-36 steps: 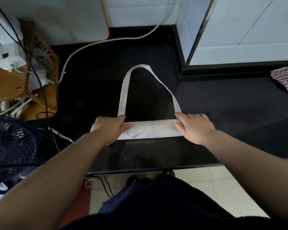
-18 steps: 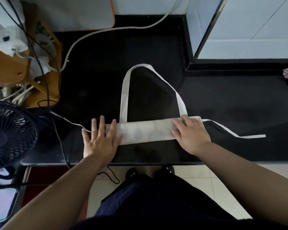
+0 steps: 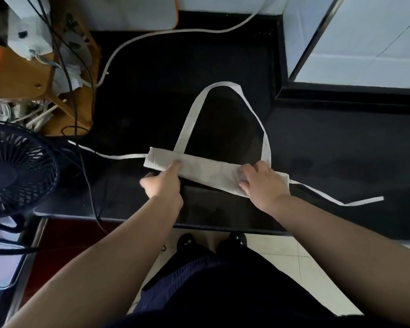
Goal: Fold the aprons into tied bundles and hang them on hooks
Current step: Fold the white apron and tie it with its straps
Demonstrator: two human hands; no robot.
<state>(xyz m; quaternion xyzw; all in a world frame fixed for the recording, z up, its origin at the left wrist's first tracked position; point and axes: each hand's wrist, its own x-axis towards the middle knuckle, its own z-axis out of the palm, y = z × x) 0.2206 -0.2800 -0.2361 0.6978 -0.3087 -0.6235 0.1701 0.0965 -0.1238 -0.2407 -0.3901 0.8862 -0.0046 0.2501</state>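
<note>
A black counter point(image 3: 317, 150) fills the middle of the view, with a white tiled wall point(image 3: 365, 31) behind it. A person stands at its near edge, looking down at two bare hands.

The right hand point(image 3: 263, 183) bends its fingers point(image 3: 253, 166) over the top of a folded white apron point(image 3: 208, 172). Its thumb is at the apron's near edge, and the cloth is pinched between thumb and fingers. The left hand point(image 3: 162, 185) lays one straight digit on top of the apron. Its other fingers are curled and blurred at the near edge, so it is unclear whether they hold the cloth or only rest beside it.

The apron lies flat on the counter as a long narrow strip. Its long axis runs left to right across the person's front, tilted so the left end is farther away and the right end nearer. Both hands are on its near side, well apart. A stub of strip extends past the left hand, and only a short bit shows past the right.

From the apron's far edge a neck loop point(image 3: 223, 84) arches away. A left tie point(image 3: 118, 156) and a right tie point(image 3: 341, 201) trail outward from the apron's ends.

The next step is probably folding or rolling the strip along that axis. The left hand is nearer the longer free end.

Left of the apron stand a dark fan point(image 3: 17, 169) and a wooden stand point(image 3: 21, 74).
</note>
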